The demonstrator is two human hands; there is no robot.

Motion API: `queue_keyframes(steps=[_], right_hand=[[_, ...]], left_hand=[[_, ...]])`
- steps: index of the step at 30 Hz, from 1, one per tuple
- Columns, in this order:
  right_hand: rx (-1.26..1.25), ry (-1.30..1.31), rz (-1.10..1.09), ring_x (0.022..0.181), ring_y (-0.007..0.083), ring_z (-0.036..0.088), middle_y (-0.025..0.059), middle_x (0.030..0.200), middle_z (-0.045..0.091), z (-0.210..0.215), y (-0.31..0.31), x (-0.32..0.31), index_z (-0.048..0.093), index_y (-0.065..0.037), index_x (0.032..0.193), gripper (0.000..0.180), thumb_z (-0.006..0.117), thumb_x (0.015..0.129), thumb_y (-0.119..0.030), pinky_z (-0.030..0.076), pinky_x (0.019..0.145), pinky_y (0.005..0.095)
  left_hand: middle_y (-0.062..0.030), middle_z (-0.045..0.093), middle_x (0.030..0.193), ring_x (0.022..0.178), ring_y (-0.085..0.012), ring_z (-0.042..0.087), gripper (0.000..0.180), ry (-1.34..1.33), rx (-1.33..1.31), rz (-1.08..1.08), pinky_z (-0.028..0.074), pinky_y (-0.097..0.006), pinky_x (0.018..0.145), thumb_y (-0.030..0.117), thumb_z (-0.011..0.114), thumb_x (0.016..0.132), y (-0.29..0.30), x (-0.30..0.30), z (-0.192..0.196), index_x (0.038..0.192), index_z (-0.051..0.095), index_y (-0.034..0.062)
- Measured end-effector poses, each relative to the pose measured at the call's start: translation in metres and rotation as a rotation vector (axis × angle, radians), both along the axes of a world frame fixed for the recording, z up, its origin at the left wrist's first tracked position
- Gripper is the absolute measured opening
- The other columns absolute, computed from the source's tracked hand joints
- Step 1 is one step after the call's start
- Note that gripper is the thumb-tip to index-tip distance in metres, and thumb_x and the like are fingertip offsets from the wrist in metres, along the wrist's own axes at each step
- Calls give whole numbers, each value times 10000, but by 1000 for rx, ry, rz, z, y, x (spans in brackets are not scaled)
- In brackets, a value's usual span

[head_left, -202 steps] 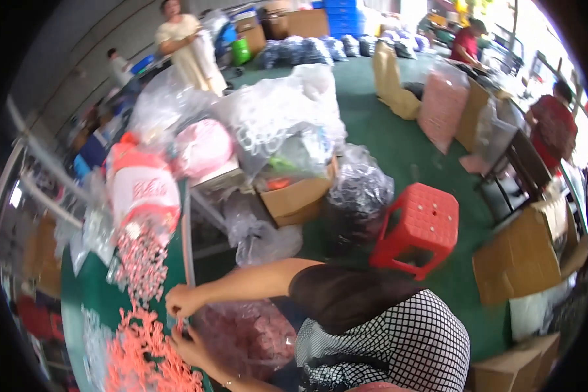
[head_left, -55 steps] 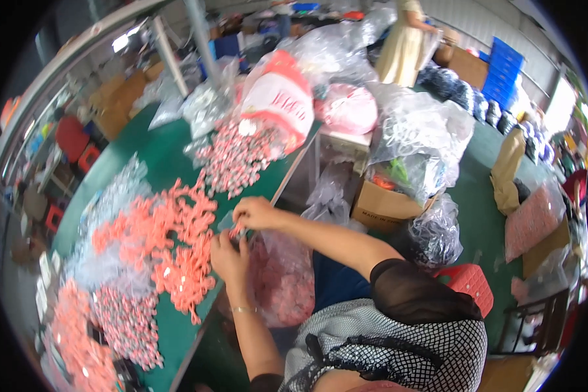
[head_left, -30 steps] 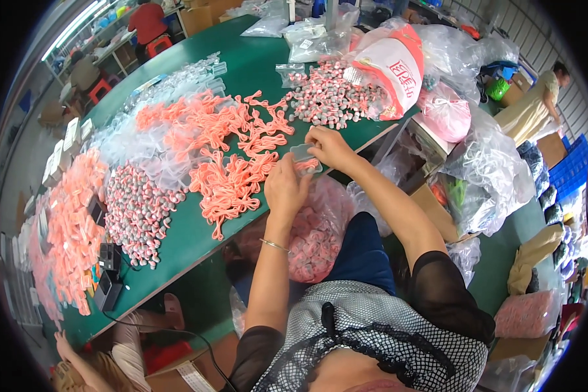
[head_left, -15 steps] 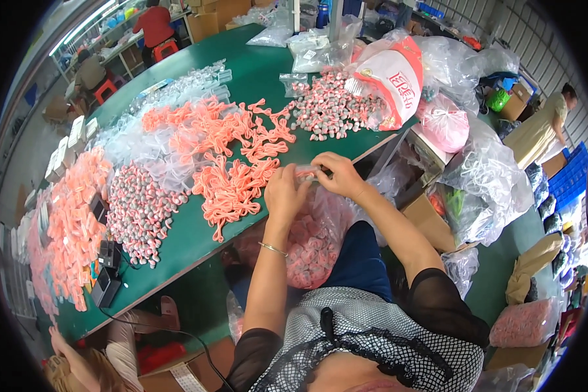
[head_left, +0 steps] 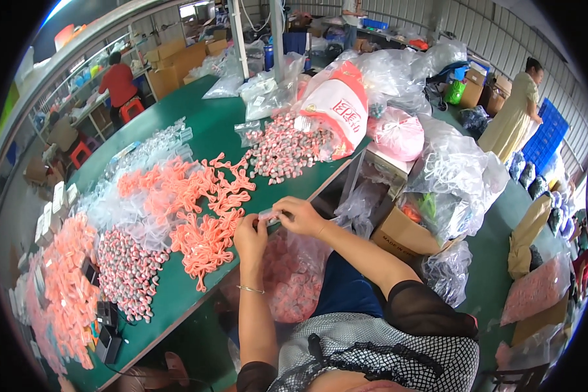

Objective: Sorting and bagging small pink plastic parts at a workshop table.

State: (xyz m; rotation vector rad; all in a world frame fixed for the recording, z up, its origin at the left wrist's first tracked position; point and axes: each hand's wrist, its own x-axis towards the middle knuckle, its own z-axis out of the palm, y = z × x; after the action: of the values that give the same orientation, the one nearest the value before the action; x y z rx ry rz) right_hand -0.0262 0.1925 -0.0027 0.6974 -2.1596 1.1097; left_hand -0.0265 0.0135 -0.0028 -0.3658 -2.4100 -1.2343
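Observation:
At the table's front edge, my left hand [head_left: 249,236] and my right hand [head_left: 298,216] meet, fingers pinched on the two ends of a small clear plastic packet [head_left: 266,215]. Something pinkish shows in it, too small to make out. Just left of my left hand lie looped coral cords [head_left: 206,243] in a loose heap. Below my hands, a clear bag [head_left: 293,277] full of pink and grey pieces hangs against my lap. Beyond my hands, small round pink and grey pieces [head_left: 287,149] spill from a white and red sack [head_left: 338,108].
On the green table [head_left: 170,300] are a second heap of round pieces [head_left: 129,266], coral packets [head_left: 65,274], clear plastic pouches [head_left: 134,212] and small black boxes [head_left: 109,343]. To my right stand a cardboard box [head_left: 402,234] and stuffed clear bags [head_left: 454,183]. A person [head_left: 513,114] stands by a blue crate [head_left: 543,140].
My view has tilted up, so the table and hands sit lower and further left in it. Both hands still hold the packet. The person at the right now stands more upright.

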Motion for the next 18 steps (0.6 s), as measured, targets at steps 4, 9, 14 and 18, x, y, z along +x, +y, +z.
queue_keyframes(steps=[4,9,14,18], right_hand=[[-35,-16,10,779,269,641,103,927,645,-1,-5,1,638,-38,933,145,643,791,-11,522,669,342],[-96,-15,7,803,270,645,103,943,645,-5,-7,2,636,-39,934,143,641,792,-16,527,683,345],[-48,28,-49,844,252,666,113,1008,657,-8,1,1,652,-37,973,178,639,801,8,551,686,319],[-78,44,-19,882,277,664,122,1018,656,-14,-4,1,652,-40,953,145,627,816,0,550,720,337]], left_hand=[[-142,628,796,745,-320,628,206,-57,-21,16,498,-405,670,184,686,800,-3,3,3,904,677,7],[-163,630,797,748,-335,624,196,-35,-14,22,491,-421,674,157,670,808,-2,-1,-3,925,689,1],[-183,655,796,709,-288,634,173,34,29,-49,493,-372,667,90,674,819,1,0,-1,922,679,-48],[-162,643,760,681,-256,613,156,38,18,-1,487,-358,650,63,700,796,-3,2,-4,892,671,-57]])
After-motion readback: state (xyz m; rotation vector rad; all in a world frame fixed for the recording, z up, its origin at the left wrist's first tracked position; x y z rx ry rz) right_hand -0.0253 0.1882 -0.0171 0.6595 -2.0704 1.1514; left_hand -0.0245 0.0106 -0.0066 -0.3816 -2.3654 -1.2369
